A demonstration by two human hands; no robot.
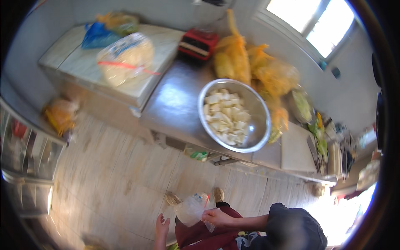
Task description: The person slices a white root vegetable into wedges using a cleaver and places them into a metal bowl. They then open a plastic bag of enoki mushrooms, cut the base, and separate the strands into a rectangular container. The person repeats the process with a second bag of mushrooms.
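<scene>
My right hand (215, 217) is closed on the gathered top of a clear plastic bag (189, 211), which hangs over my knees and shoes; a red strip shows at its top. What the bag contains cannot be made out. To its left, my left hand (162, 222) is held apart from it, fingers spread and nothing in them. Beyond, on a metal counter (168, 97), a large steel bowl (264, 137) holds many pale, cut chunks of food. Farther left, a big clear bag of pale contents with a red strip (128, 59) lies on a white-topped unit.
Orange plastic bags (232, 59) of produce and a red box-like device (198, 43) stand behind the bowl. A white cutting board (297, 148) lies right of it, beside a knife and leafy greens. A glass-fronted cabinet (28, 153) is at the left, near a bag on the floor.
</scene>
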